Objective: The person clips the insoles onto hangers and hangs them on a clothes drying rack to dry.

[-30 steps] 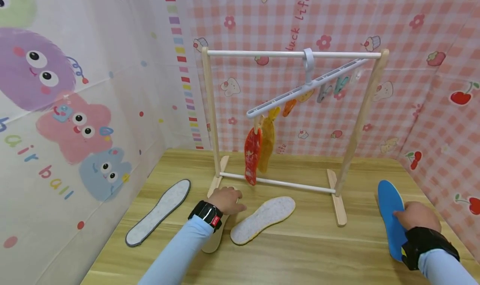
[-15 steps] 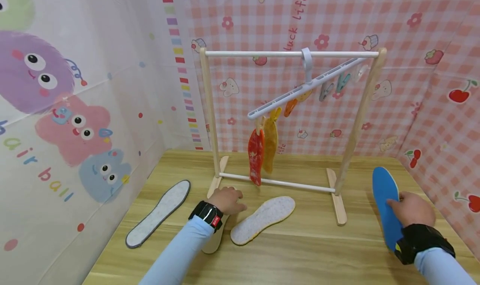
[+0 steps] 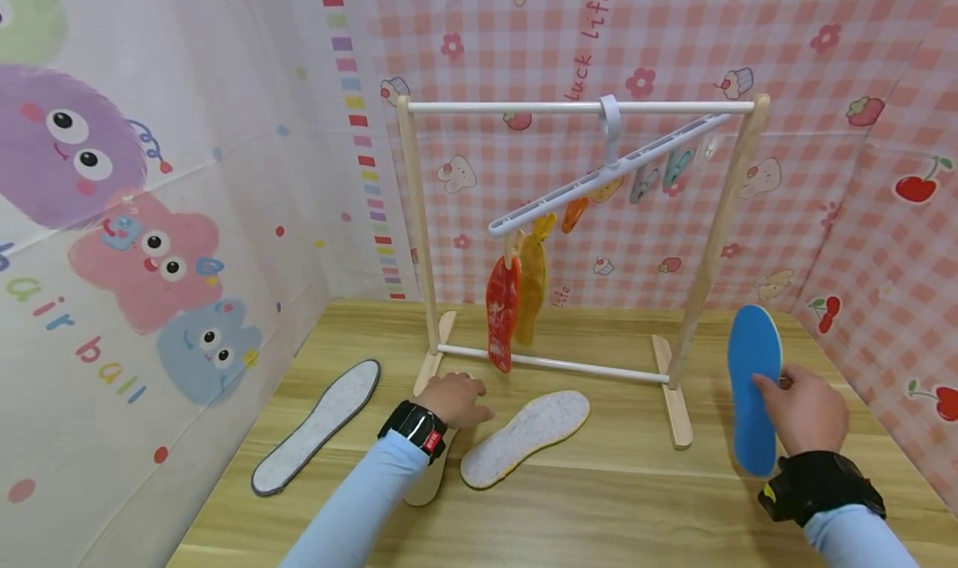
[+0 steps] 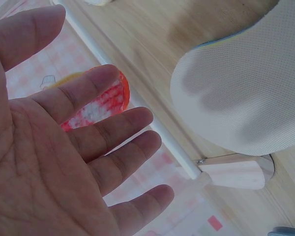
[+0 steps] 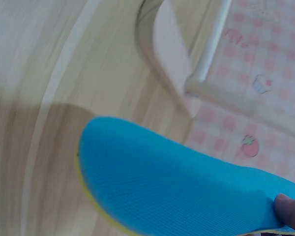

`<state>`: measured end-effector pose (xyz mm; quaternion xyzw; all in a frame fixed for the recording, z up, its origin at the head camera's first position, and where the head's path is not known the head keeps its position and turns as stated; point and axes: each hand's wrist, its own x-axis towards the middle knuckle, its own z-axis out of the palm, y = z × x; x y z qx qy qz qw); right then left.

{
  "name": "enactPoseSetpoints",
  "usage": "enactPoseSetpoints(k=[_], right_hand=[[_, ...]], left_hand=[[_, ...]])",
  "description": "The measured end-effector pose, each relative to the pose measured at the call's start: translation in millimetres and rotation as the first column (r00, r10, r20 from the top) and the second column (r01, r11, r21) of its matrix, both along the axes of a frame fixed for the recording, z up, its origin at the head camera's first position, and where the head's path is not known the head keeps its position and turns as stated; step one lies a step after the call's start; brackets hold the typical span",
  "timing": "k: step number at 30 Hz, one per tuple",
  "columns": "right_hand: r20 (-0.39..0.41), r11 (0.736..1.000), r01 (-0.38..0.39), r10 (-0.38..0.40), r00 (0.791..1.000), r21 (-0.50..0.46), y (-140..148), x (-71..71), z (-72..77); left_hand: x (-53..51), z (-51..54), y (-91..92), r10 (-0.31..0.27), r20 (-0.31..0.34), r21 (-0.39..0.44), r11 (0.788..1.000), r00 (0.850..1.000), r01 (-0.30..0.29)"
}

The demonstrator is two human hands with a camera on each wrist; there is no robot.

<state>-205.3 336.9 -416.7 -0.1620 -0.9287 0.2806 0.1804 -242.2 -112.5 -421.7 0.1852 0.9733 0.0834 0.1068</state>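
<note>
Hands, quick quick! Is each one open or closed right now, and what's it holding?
Left hand: open, holding nothing.
Right hand: closed, holding the blue insole, thumb on top.

Bright, even light fills the head view, shadows on the tabletop [image 3: 599,518] soft and faint; a glint marks the left black strap [image 3: 407,422], toward the tabletop's left edge; the left wrist view is hazy, the left hand [image 4: 54,162] shaded, soft shadows crossing the pale insole [image 4: 241,93]; in the right wrist view the rack foot [image 5: 171,51] blurs, the blue insole [image 5: 172,182] shows clearer weave, and a broad shadow darkens the tabletop.
</note>
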Motion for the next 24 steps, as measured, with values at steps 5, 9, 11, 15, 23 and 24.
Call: enactPoseSetpoints(k=[5,9,11,15,23,24], right_hand=[[-0.046,0.999,-0.002,0.0,0.999,-0.034,-16.2,4.7,3.2],[-0.059,0.998,-0.01,0.006,0.998,-0.062,-28.1,8.3,5.4],[-0.066,0.997,-0.015,0.009,0.998,-0.079,-34.0,9.4,5.9],[-0.068,0.995,-0.026,0.019,0.998,-0.097,-45.5,10.4,6.7],[-0.067,0.991,-0.066,0.058,0.996,-0.119,-69.4,10.1,8.6],[-0.064,0.99,-0.071,0.063,0.996,-0.123,-72.1,9.5,8.8]], left_hand=[[0.2,1.0,1.2,0.001,0.005,0.007,1.0,1.0,-0.001],[0.3,1.5,1.9,-0.001,0.006,0.006,1.0,1.0,0.001],[0.7,1.8,2.0,-0.004,0.008,0.009,1.0,1.0,0.004],[1.2,3.2,2.8,-0.01,0.008,0.02,1.0,1.0,0.01],[-1.1,7.8,7.4,-0.031,-0.007,0.043,0.999,0.999,0.032],[-1.3,8.8,8.4,-0.037,-0.01,0.049,0.998,0.999,0.037]])
